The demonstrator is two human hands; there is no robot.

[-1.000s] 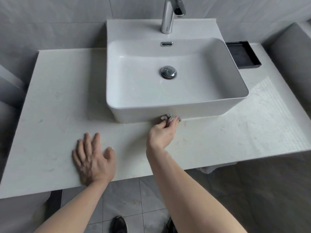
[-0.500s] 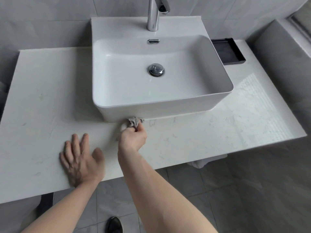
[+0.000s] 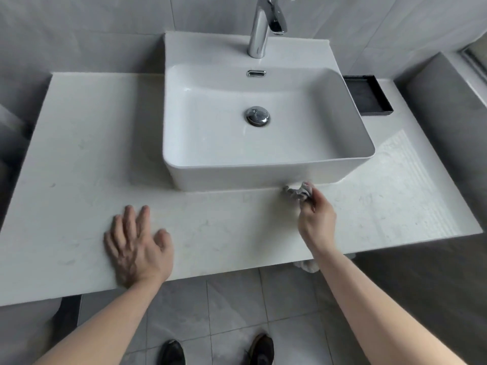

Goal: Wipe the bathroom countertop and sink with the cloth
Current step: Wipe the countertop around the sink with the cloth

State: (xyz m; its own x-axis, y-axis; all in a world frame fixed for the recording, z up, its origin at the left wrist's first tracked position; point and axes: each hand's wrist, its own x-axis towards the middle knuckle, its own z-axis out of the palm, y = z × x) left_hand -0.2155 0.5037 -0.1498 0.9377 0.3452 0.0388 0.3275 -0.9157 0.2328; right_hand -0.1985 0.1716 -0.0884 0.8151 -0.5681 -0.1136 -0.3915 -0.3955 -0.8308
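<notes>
My right hand [image 3: 317,219] pinches the little cloth [image 3: 299,191] down on the tabletop [image 3: 79,159], right against the sink's [image 3: 224,177] front wall. My left hand [image 3: 138,248] lies flat with fingers spread.

Glossy ceramic sink [image 3: 263,175], polished chrome faucet [image 3: 259,35], marbled stone countertop [image 3: 79,154].

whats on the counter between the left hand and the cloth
Nothing: in the head view only bare countertop runs from the flat left hand to the cloth held by the right hand.
</notes>
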